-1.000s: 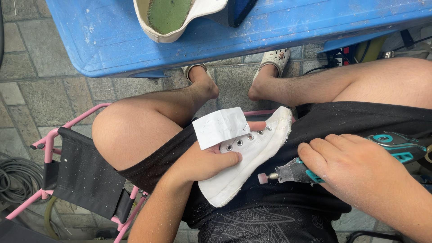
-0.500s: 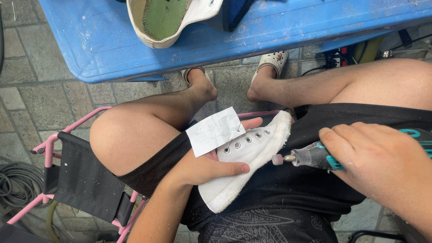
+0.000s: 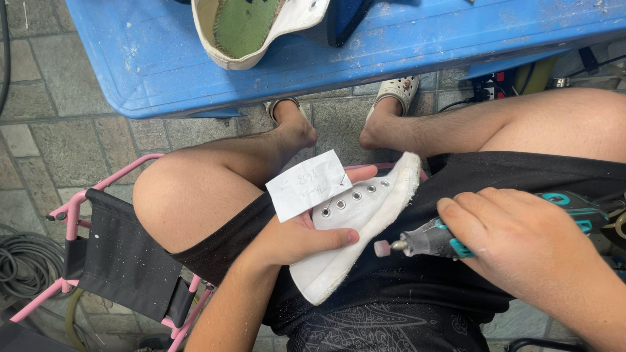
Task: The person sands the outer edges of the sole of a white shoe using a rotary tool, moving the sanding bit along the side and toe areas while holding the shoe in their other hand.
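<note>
A white canvas sneaker (image 3: 358,225) lies on my lap, sole edge turned to the right. My left hand (image 3: 297,238) grips it from the left, thumb across the eyelet side. A white paper slip (image 3: 306,184) with handwriting sticks up from the shoe above my fingers. My right hand (image 3: 521,238) holds a grey and teal rotary tool (image 3: 433,240), whose small pink grinding tip (image 3: 381,248) sits just right of the sole edge, a little apart from it.
A blue table (image 3: 404,45) spans the top, carrying a second sneaker (image 3: 251,29) with a green insole and a dark blue object (image 3: 349,19). A pink-framed black folding chair (image 3: 117,261) stands at my left; coiled cable (image 3: 23,274) lies on the stone paving.
My right hand has shifted right and back with the rotary tool, so its tip now sits off the sole edge. The left hand still holds the sneaker in place.
</note>
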